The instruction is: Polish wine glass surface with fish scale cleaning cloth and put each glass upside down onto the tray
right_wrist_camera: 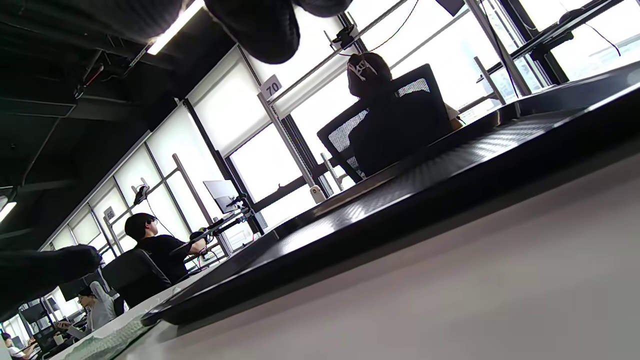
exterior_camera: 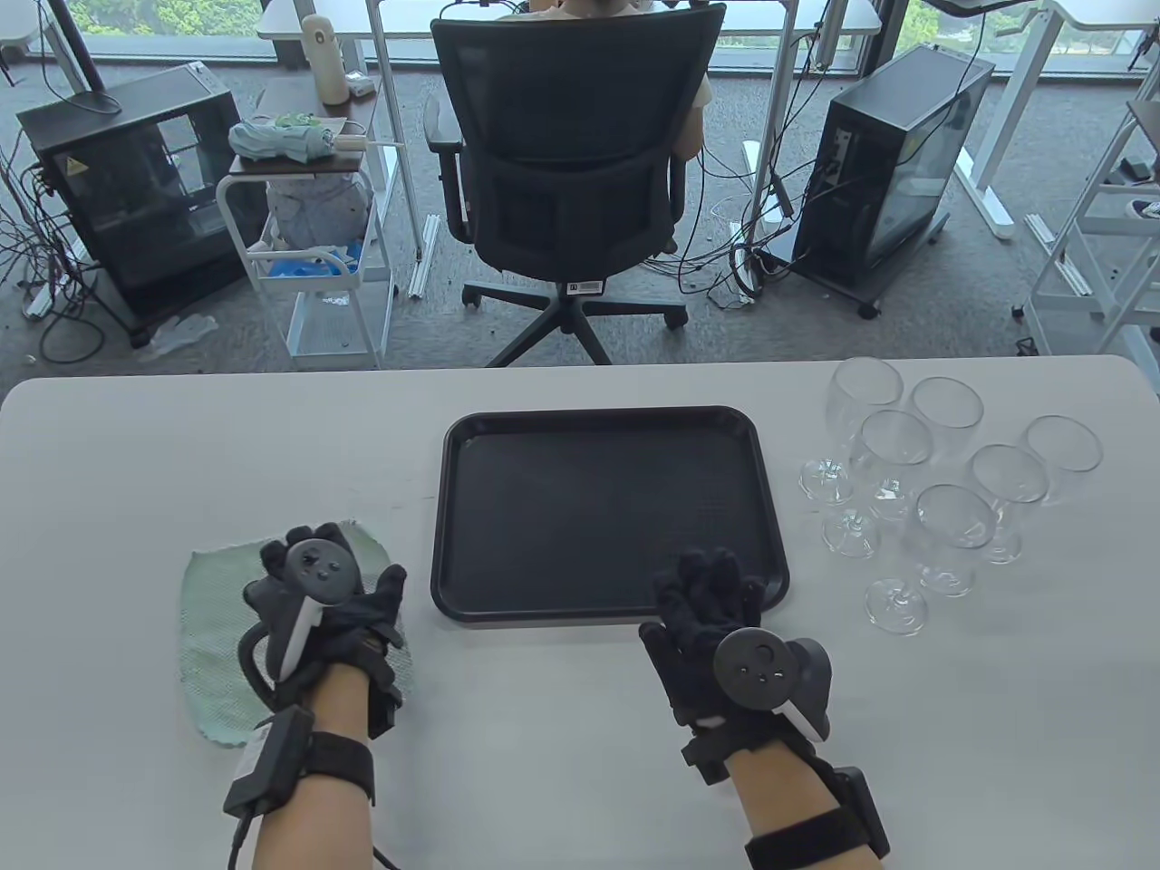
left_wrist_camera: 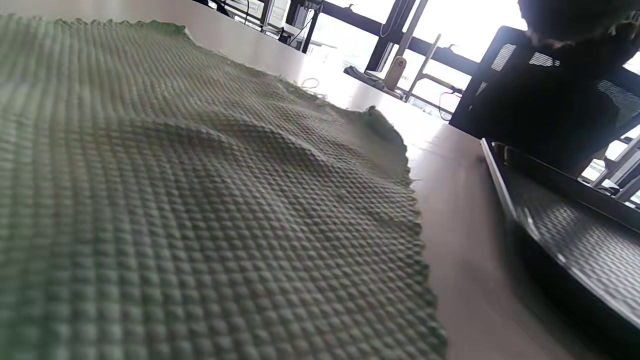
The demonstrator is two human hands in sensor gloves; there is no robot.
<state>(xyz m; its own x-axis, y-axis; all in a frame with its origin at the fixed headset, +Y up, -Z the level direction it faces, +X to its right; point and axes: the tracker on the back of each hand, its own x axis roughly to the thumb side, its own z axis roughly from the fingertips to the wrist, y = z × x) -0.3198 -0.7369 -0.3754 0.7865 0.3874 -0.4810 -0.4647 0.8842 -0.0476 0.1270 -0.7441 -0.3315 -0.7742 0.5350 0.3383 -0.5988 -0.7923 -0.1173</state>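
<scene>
A pale green fish scale cloth (exterior_camera: 204, 625) lies flat at the table's near left, and it fills the left wrist view (left_wrist_camera: 200, 200). My left hand (exterior_camera: 331, 580) rests on top of it with fingers spread, gripping nothing. The black tray (exterior_camera: 607, 426) sits bare in the middle; its rim shows in both wrist views (left_wrist_camera: 575, 235) (right_wrist_camera: 425, 200). My right hand (exterior_camera: 702, 598) hovers over the tray's near right corner, fingers relaxed and holding nothing. Several clear wine glasses (exterior_camera: 942, 517) stand upright in a cluster to the right of the tray.
The white table (exterior_camera: 562, 725) ends at a far edge just behind the tray and glasses. Beyond it are a black office chair (exterior_camera: 562, 172) with a seated person, a white cart (exterior_camera: 317, 245) and two computer towers (exterior_camera: 893, 163) on the floor.
</scene>
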